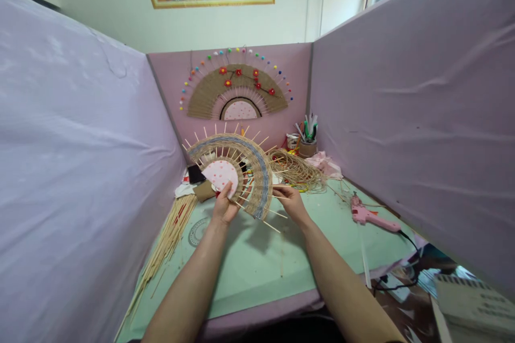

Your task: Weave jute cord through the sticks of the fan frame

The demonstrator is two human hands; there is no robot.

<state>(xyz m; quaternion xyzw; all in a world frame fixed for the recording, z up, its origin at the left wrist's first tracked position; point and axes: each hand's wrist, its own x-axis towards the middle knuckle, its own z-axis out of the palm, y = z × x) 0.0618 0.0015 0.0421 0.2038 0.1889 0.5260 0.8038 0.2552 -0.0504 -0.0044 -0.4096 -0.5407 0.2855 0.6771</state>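
A half-round woven fan (263, 171) of tan cord with a blue-grey band is held up above the table, tilted down to the right. Thin wooden sticks poke out past its outer edge, and a pink dotted half-disc (220, 176) fills its centre. My left hand (226, 206) grips the fan at the half-disc's lower edge, thumb on the front and the other fingers behind. At the fan's right edge, my right hand (293, 202) has its fingers closed around the protruding stick ends; the fan partly hides the fingertips.
A finished-looking fan with red flowers (237, 86) hangs on the back panel. A coil of cord (300, 171) lies behind my right hand. On the right rests a pink glue gun (372, 216); on the left, a bundle of sticks (167, 241) and a protractor (198, 231). Fabric walls enclose the table.
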